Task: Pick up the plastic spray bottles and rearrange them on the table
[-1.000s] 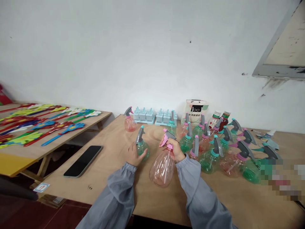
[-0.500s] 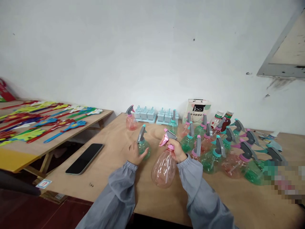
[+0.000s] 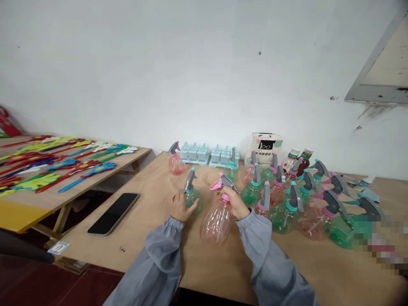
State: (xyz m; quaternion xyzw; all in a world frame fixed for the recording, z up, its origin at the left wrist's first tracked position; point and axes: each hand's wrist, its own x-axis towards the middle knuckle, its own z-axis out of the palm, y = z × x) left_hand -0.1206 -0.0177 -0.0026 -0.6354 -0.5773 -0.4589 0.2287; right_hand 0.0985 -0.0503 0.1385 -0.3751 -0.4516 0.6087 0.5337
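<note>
My right hand is wrapped round the neck of a clear pink spray bottle, which leans slightly with its grey and pink spray head pointing away to the left. The bottle's round, ribbed body looks hollow, with a thin tube inside. Beside it stands a green spray bottle with a grey and teal head. My left hand is in front of that green bottle, thumb spread away from the fingers; whether it touches the bottle I cannot tell.
Several pink and green spray bottles crowd the right side. Behind are a pink bottle, light-blue ice-pop moulds, a paper bag and two jars. A phone lies left. Colourful hand-shaped clappers cover another table.
The pink bottle in my right hand has shifted a little left and tilted more. My right fingers have moved off the trigger's left side. My left hand is in the same place.
</note>
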